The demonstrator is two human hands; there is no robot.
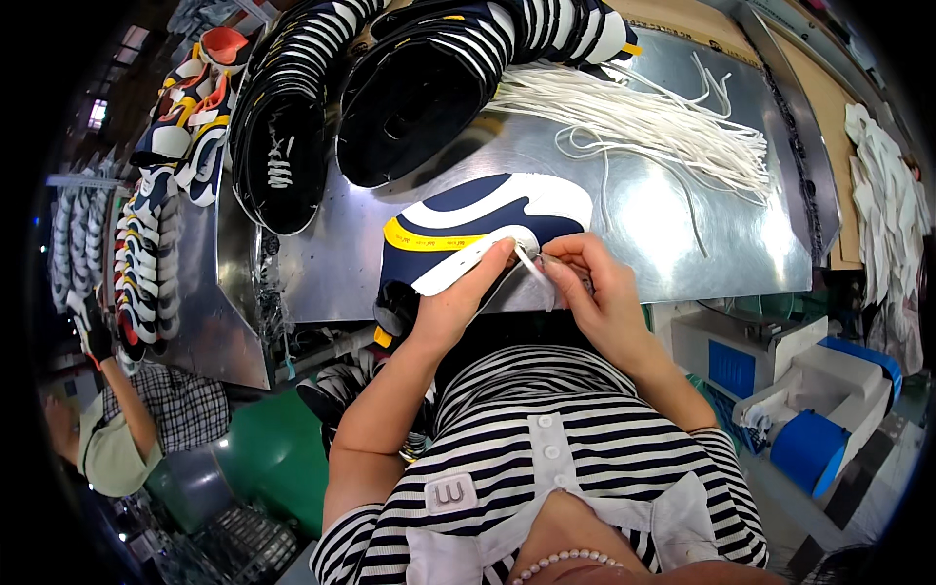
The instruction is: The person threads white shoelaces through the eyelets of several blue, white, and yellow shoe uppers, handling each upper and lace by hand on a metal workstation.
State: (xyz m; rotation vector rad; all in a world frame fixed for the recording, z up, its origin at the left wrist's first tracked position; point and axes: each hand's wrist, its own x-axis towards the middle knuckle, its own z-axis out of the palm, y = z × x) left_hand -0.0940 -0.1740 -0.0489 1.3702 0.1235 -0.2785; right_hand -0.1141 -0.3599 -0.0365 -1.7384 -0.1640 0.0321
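A shoe upper (558,198) in white, navy and yellow lies near the front edge of the metal table (702,268), partly over that edge. My left hand (450,307) grips its near side, with the thumb pressed on the white eyelet strip (458,265). A white shoelace (531,263) runs from the strip's end to my right hand (597,283). The right thumb and forefinger are pinched together on this lace, close beside the left thumb. The lace's tip and the left fingers under the upper are hidden.
Two curved stacks of nested shoe uppers (419,102) stand at the back left. A bundle of white laces (643,122) lies behind the upper. Raised metal edging (795,146) bounds the table at right. More uppers (146,253) hang at far left, near another person (122,444).
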